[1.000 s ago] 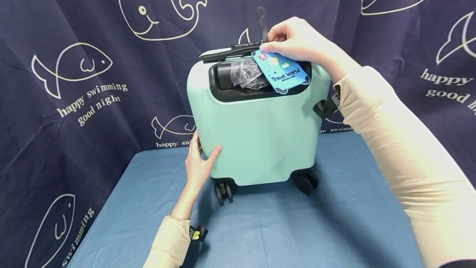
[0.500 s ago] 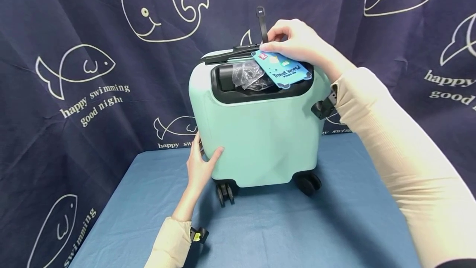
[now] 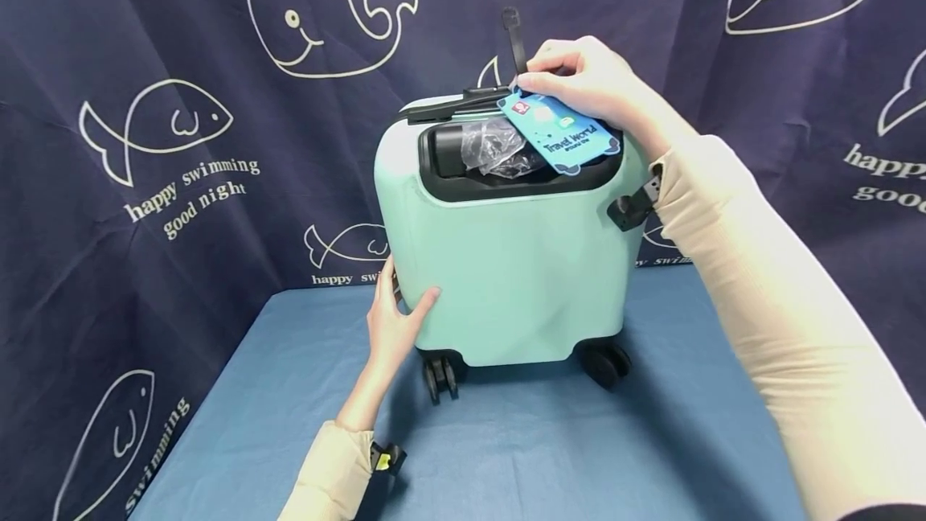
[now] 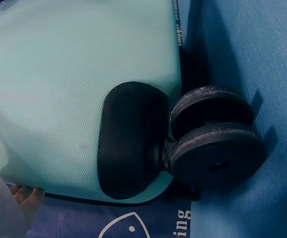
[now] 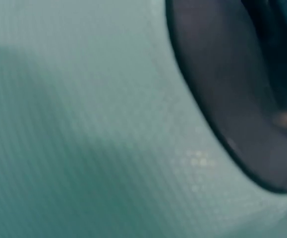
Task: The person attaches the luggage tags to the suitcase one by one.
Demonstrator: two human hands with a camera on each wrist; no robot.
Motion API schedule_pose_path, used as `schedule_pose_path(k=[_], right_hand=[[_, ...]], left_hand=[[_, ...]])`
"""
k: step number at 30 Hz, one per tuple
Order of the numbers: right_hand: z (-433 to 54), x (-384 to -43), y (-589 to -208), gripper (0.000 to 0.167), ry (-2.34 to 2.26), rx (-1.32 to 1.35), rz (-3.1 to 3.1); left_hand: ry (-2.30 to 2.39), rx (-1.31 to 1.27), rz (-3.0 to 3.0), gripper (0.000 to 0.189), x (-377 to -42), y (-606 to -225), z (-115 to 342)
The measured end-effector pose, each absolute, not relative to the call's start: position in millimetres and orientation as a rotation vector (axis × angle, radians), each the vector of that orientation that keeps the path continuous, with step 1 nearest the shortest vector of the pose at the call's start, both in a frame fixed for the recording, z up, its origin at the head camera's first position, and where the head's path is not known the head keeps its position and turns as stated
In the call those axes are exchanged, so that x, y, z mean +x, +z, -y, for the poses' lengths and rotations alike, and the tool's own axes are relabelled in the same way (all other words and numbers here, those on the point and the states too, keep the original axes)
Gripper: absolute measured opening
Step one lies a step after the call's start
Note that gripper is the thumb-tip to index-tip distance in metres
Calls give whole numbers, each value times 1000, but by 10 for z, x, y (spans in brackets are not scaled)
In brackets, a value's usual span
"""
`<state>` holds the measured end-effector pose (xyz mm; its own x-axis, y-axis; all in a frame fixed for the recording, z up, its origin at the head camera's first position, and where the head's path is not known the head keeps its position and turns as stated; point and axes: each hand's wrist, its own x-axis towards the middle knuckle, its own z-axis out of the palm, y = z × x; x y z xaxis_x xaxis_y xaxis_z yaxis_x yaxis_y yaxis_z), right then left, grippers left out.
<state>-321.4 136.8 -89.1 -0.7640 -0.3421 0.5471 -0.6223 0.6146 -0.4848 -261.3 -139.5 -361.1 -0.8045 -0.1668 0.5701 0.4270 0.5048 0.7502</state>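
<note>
A mint-green suitcase (image 3: 521, 272) stands upright on its black wheels (image 3: 604, 363). My left hand (image 3: 394, 328) grips its lower left side, the thumb on the front and the other fingers round the edge. In the left wrist view, fingertips (image 4: 30, 197) show beyond the shell, near a twin wheel (image 4: 217, 148). At the top, my right hand (image 3: 589, 87) pinches a thin black strap (image 3: 516, 43) that sticks up past its fingertips. A blue luggage tag (image 3: 564, 135) hangs just below the thumb. The right wrist view holds only the shell (image 5: 84, 109) and the dark recess (image 5: 217, 89).
Crumpled clear plastic (image 3: 495, 147) covers part of a black bar in the suitcase's top recess (image 3: 448, 183). A black carry handle (image 3: 434, 111) lies across the top. Blue cloth (image 3: 521, 441) covers the table. A dark curtain (image 3: 181, 22) with whale and fish drawings hangs behind.
The suitcase and both hands sit slightly further right in the head view, as does the curtain. The tag has shifted a little under the right thumb. Both hands keep their hold.
</note>
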Motion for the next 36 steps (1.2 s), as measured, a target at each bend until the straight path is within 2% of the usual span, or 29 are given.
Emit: schedule_pose_path(k=[5, 11, 14, 22, 32, 36], right_hand=[[-1360, -3197, -898, 19, 996, 723, 2452], [-1360, -3177, -874, 29, 808, 672, 2471], [-1351, -3185, -867, 28, 821, 715, 2442], [-1365, -3187, -912, 23, 873, 756, 2415], [-1352, -3170, -920, 21, 894, 765, 2409], [-1340, -3181, -917, 19, 915, 787, 2393]], left_hand=[[-1305, -213, 2147, 78, -2607, -3594, 1394], [-1333, -219, 2171, 80, -2606, -3542, 1411], [-1397, -249, 2170, 79, -2615, -3519, 1437], [-1719, -239, 1920, 40, -2696, -3413, 1515], [-1722, -388, 1721, 32, -2782, -2831, 1584], [-1665, -375, 1726, 31, -2809, -2586, 1606]])
